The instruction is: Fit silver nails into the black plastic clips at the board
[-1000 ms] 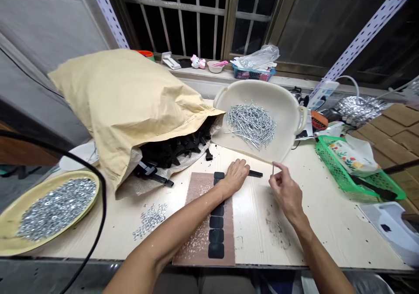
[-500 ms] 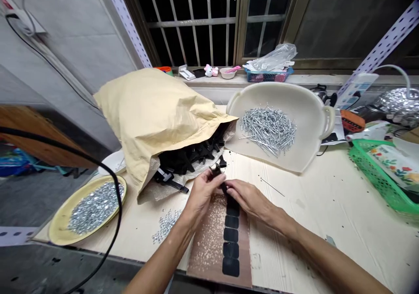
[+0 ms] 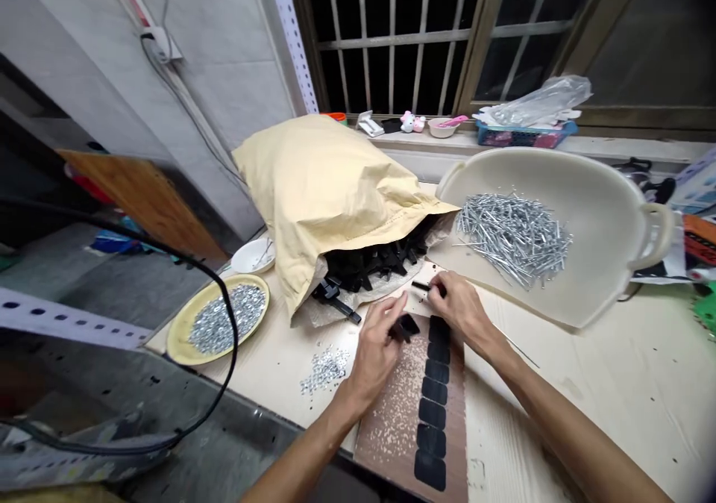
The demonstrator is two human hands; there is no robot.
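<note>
My left hand (image 3: 379, 348) is closed on a small black plastic piece (image 3: 408, 327) with a squarish flat face, held over the brown board (image 3: 385, 425). My right hand (image 3: 459, 307) pinches a narrow black plastic part (image 3: 423, 286) just beyond the board's far end; the fingers cover much of it. Down the board's right half runs a column of black rounded squares (image 3: 432, 415). Beyond both hands lies the open mouth of a tan sack (image 3: 330, 189), filled with black plastic parts (image 3: 369, 264).
A white basin (image 3: 593, 212) at the back right holds thin metal pins (image 3: 514, 234). On the left, a yellow dish (image 3: 179, 350) contains small shiny metal pieces, with more loose pieces (image 3: 325, 369) on the table. One pin (image 3: 520, 348) lies right of the board. A black cable (image 3: 232, 324) loops across the left.
My hands have moved apart, the left one carrying a black piece nearer and the right one reaching farther away. The view has swung left.
</note>
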